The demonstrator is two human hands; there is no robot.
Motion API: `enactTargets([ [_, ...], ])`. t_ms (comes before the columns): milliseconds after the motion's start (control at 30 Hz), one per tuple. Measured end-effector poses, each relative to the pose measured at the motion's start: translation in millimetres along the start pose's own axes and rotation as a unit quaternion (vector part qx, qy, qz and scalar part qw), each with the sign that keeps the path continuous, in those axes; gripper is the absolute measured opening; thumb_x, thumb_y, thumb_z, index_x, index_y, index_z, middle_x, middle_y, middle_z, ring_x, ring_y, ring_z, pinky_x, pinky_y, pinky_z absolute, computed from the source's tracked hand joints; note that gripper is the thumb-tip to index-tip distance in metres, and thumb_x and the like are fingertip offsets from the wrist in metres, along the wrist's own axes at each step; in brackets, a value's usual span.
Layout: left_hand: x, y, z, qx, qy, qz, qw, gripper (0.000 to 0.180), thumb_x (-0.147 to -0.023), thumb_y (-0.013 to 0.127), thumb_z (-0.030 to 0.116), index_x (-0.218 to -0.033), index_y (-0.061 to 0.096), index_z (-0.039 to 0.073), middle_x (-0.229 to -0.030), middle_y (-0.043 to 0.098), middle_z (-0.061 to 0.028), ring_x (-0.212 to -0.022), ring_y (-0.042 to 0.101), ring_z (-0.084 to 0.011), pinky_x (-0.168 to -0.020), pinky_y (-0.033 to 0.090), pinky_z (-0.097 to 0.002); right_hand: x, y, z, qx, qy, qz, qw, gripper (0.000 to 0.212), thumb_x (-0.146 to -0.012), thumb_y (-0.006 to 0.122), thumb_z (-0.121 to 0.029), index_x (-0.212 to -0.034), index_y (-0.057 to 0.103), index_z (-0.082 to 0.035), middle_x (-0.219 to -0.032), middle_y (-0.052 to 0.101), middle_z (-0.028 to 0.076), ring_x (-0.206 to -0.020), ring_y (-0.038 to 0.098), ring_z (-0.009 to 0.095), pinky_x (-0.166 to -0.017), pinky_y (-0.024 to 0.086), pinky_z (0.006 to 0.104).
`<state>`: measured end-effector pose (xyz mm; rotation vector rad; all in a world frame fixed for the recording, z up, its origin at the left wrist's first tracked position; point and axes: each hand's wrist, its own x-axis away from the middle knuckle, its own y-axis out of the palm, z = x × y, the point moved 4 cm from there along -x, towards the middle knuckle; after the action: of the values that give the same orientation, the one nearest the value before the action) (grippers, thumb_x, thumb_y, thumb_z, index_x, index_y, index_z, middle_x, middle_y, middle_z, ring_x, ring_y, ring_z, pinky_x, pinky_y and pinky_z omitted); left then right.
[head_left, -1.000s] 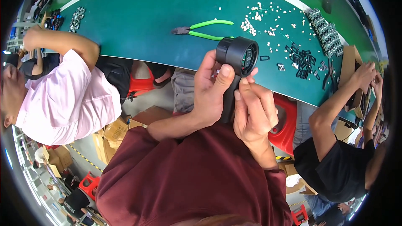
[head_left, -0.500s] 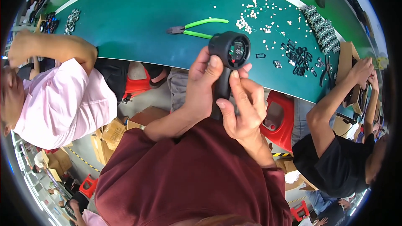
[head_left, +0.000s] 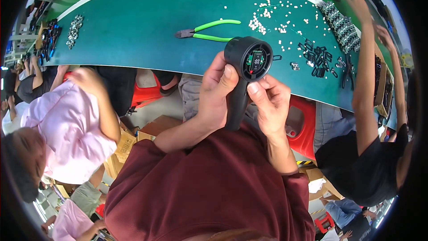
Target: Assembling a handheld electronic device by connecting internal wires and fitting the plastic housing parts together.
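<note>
A black handheld fan [head_left: 236, 58] with a round head and a long handle is tilted over the table's near edge. Inside the open round end a small green circuit board [head_left: 256, 61] shows, with a red spot at its lower edge. My left hand [head_left: 216, 93] is closed round the neck and upper handle, its thumb lying just below the head. On the other side, my right hand [head_left: 273, 102] pinches the neck with the thumb under the rim; its other fingers are partly hidden. Beyond the fan lie green-handled cutting pliers [head_left: 185, 33], jaws to the left.
Small white pieces [head_left: 257, 26] are strewn over the green table [head_left: 133, 31]. Black oblong frames [head_left: 316, 58], dark pliers [head_left: 347, 78] and rows of metallic parts [head_left: 341, 27] lie at the right. One co-worker in pink [head_left: 73, 125] sits left, another in black [head_left: 356, 169] right.
The fan's round end has turned more toward me and shifted slightly right and down. My right fingers have drawn in to its neck. The right co-worker's arms now reach farther up the table.
</note>
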<state>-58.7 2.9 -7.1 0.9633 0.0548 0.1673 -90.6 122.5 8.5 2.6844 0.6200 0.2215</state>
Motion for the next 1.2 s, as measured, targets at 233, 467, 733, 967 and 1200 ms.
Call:
enactTargets([
  [233, -1, -5, 5, -0.051, 0.020, 0.040, 0.998, 0.043, -0.101, 0.067, 0.038, -0.128, 0.055, 0.007, -0.108, 0.067, -0.0040, -0.090, 0.065, -0.0101, -0.074, 0.055, -0.0266, -4, -2, 13, -0.018, 0.033, -0.035, 0.999, 0.018, -0.100, 0.071, -0.015, -0.097, 0.066, 0.003, -0.082, 0.067, 0.002, -0.068, 0.061, 0.007, -0.059, 0.050, 0.0235],
  [467, 3, -5, 6, -0.119, 0.080, 0.053, 0.988, 0.044, -0.102, 0.068, 0.037, -0.128, 0.056, 0.004, -0.104, 0.067, -0.0029, -0.083, 0.063, -0.0083, -0.069, 0.054, -0.0252, -11, -5, 18, -0.076, 0.029, -0.086, 0.993, 0.022, -0.097, 0.074, -0.012, -0.110, 0.068, 0.005, -0.089, 0.072, 0.006, -0.076, 0.066, 0.010, -0.066, 0.055, 0.0255],
  [733, -4, -2, 41, -0.594, 0.307, 0.014, 0.743, 0.052, -0.080, 0.079, -0.003, -0.131, 0.065, 0.000, -0.134, 0.059, -0.0207, -0.108, 0.068, -0.0319, -0.089, 0.057, -0.0364, -16, -4, -3, -0.073, -0.012, -0.018, 0.997, 0.042, -0.098, 0.065, -0.007, -0.136, 0.053, 0.006, -0.116, 0.067, 0.014, -0.098, 0.069, 0.015, -0.089, 0.055, 0.0281],
  [967, 10, 29, 35, -0.676, 0.206, -0.091, 0.702, 0.067, -0.084, 0.079, 0.008, -0.146, 0.053, 0.006, -0.146, 0.048, -0.0284, -0.121, 0.063, -0.0440, -0.092, 0.058, -0.0438, -13, -18, 5, -0.003, 0.030, 0.050, 0.998, 0.046, -0.098, 0.068, -0.012, -0.137, 0.052, 0.007, -0.102, 0.067, 0.007, -0.078, 0.069, 0.013, -0.069, 0.060, 0.0244],
  [1200, 8, 20, 38, -0.612, 0.113, -0.095, 0.777, 0.050, -0.103, 0.058, 0.012, -0.150, 0.048, -0.002, -0.148, 0.053, -0.0251, -0.131, 0.060, -0.0340, -0.105, 0.050, -0.0404, -9, -30, 4, 0.012, 0.052, 0.047, 0.997, 0.053, -0.101, 0.063, -0.019, -0.142, 0.049, 0.011, -0.095, 0.066, 0.006, -0.078, 0.067, 0.011, -0.066, 0.062, 0.0244],
])
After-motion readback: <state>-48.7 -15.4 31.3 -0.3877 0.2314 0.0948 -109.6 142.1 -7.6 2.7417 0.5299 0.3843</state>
